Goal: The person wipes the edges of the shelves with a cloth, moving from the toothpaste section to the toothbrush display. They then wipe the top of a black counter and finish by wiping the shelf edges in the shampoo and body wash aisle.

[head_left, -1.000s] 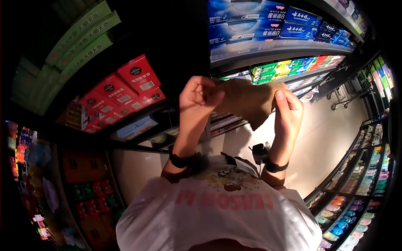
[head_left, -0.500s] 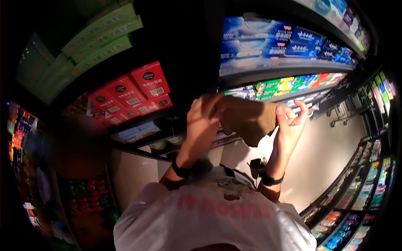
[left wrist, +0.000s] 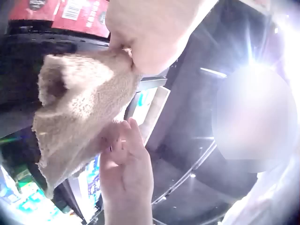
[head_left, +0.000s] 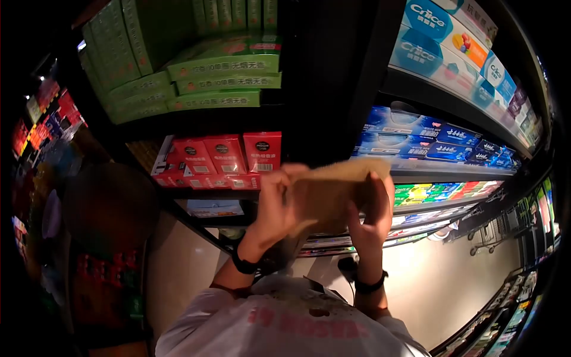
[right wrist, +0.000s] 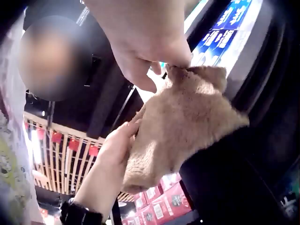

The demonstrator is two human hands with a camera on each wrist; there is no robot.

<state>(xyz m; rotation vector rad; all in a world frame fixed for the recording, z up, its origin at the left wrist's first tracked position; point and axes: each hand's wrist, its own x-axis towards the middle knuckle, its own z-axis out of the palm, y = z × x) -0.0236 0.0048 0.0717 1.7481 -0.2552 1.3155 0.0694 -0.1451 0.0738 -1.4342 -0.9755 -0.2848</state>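
A brown cloth point(head_left: 324, 196) with a fuzzy, towel-like surface is held up in front of the chest, between both hands. My left hand point(head_left: 276, 199) grips its left side; in the left wrist view that left hand point(left wrist: 150, 33) has the cloth point(left wrist: 89, 89) bunched under its fingers. At the other side my right hand point(head_left: 372, 217) holds the cloth, thumb and fingers bent about its edge. The right wrist view shows the right hand point(right wrist: 145, 42) pinching the top of the cloth point(right wrist: 173, 122), which hangs in loose folds with an uneven lower edge.
Shelves ahead carry green boxes point(head_left: 223, 65), red boxes point(head_left: 226, 154) and blue toothpaste boxes point(head_left: 446, 149). A dark upright post point(head_left: 324, 77) divides them. A shopping cart point(head_left: 493, 232) stands at the right on the pale floor point(head_left: 428, 268). More stocked shelves line the lower right.
The head view has tilted up, so the shelves sit lower. My hands have come closer together, the right one moving in leftward, and the cloth between them has changed shape.
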